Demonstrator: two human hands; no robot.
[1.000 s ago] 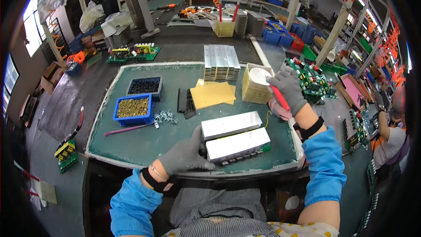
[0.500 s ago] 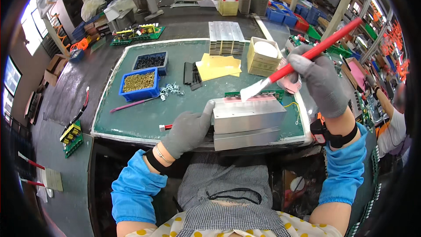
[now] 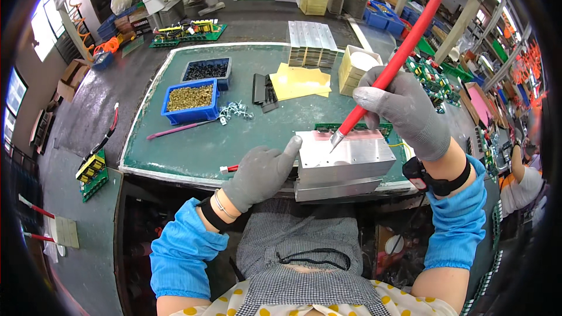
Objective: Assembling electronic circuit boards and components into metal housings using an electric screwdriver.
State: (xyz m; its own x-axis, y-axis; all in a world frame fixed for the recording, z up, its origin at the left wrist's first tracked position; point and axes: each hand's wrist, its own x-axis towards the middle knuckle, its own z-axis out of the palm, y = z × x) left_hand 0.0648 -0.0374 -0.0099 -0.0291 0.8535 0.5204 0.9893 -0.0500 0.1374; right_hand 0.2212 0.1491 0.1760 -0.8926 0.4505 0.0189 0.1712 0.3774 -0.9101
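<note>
In my right hand (image 3: 407,108), gloved in grey, the fingers wrap round a thick red-handled brush (image 3: 407,41). Its tip touches the top face of a silvery aluminium block (image 3: 345,169), near the far left. My left hand (image 3: 257,177), also gloved, grips the block's left end, thumb on the top corner; its other fingertips are partly hidden. A green circuit board (image 3: 325,127) shows along the block's far side, beside a pinkish strip. A red wire end with a white connector (image 3: 225,169) lies next to my left hand.
On the green mat (image 3: 175,155) stand a blue bin of brass-coloured pieces (image 3: 190,98), a bin of black pieces (image 3: 206,70), yellow sheets (image 3: 300,82), stacked metal blocks (image 3: 313,41) and a box with a white round top (image 3: 357,64). Another person (image 3: 521,181) works at far right.
The brush has swung more upright and its tip now presses on the block's top. My right hand has come lower and left. The whole view has shifted slightly.
</note>
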